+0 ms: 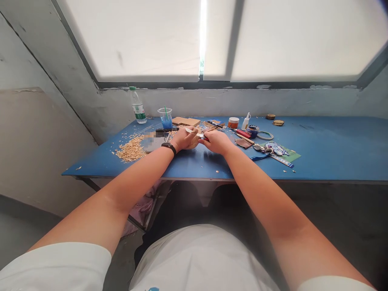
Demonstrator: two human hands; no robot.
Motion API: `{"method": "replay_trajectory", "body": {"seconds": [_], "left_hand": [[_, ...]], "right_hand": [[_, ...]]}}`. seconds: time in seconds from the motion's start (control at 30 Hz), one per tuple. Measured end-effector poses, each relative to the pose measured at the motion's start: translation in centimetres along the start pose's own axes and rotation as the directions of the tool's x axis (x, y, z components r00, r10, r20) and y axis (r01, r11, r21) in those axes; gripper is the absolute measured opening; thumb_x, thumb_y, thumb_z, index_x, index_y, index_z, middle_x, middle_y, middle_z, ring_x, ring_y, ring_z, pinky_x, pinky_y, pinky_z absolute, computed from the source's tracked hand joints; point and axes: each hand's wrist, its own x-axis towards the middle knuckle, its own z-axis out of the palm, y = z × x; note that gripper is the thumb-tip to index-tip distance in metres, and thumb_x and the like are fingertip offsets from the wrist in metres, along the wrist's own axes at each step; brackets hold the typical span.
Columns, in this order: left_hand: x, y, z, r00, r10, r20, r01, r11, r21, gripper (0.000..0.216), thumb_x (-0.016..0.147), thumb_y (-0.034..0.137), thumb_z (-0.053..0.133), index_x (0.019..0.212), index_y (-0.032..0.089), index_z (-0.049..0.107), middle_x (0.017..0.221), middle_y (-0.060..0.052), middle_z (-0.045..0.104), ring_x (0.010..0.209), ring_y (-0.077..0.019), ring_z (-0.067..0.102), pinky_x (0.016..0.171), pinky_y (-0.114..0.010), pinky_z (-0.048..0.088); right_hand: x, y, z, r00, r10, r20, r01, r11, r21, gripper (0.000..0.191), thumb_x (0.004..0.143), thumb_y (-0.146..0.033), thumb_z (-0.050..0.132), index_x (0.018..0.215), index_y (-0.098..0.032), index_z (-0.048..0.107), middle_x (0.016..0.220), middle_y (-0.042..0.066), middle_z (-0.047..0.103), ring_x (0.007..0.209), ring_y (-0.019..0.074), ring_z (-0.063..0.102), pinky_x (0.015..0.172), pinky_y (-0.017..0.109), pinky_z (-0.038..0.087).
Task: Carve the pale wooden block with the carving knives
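1. In the head view, a red-handled knife (206,138) is gripped by the right hand (217,141); a slim pale piece, apparently wood (189,130), is grasped by the left hand (181,138).
2. The piece is held between both hands, above the blue tabletop (333,153).
3. Shallow strokes along the grain would be best, with the blade angled low.
4. Left fingers, lying near the blade, should be positioned clear of its path.
5. Wood shavings (131,148) are best left aside, so that the edge can be watched.
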Motion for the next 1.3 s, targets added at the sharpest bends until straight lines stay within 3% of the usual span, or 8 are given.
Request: {"method": "replay_trajectory", "body": {"seconds": [0.33,0.57,0.8,1.3], "left_hand": [[-0.2,-0.1,0.0,0.995,0.006,0.103,0.003,0.996,-0.088,0.072,0.092,0.089,0.045,0.088,0.019,0.059,0.086,-0.007,0.064,0.079,-0.0209,0.057,0.074,-0.035,0.043],[-0.1,0.0,0.0,0.998,-0.009,0.059,0.01,1.0,-0.02,0.059,0.098,0.076,0.044,0.076,0.022,0.045,0.073,-0.003,0.053,0.069,-0.0188,0.045,0.066,-0.035,0.034],[-0.1,-0.2,0.1,0.999,-0.027,0.046,0.026,0.999,0.037,0.052,0.1,0.066,0.046,0.08,0.019,0.057,0.083,-0.008,0.066,0.076,-0.0212,0.056,0.072,-0.036,0.042],[-0.1,0.0,0.2,0.987,-0.155,-0.038,0.156,0.988,0.019,0.06,0.096,0.072,0.049,0.094,0.016,0.072,0.093,-0.01,0.077,0.086,-0.0256,0.067,0.078,-0.037,0.046]], "right_hand": [[-0.1,0.1,-0.4,0.999,0.027,0.047,-0.024,0.998,-0.063,0.059,0.109,-0.069,0.045,0.103,-0.019,0.076,0.108,0.015,0.08,0.098,0.0284,0.071,0.07,0.034,0.036],[0.0,0.4,-0.1,0.998,-0.009,0.061,0.014,0.997,-0.08,0.053,0.112,-0.06,0.046,0.108,-0.018,0.077,0.11,0.014,0.08,0.098,0.0262,0.071,0.071,0.034,0.037],[0.1,0.5,0.2,0.999,0.038,0.033,-0.035,0.994,-0.104,0.055,0.109,-0.066,0.05,0.108,-0.019,0.081,0.111,0.014,0.081,0.104,0.0291,0.074,0.071,0.033,0.041],[0.1,-1.2,0.1,0.97,0.24,0.028,-0.235,0.966,-0.112,0.064,0.109,-0.068,0.042,0.126,-0.019,0.081,0.122,0.021,0.079,0.115,0.035,0.075,0.089,0.039,0.056]]}}
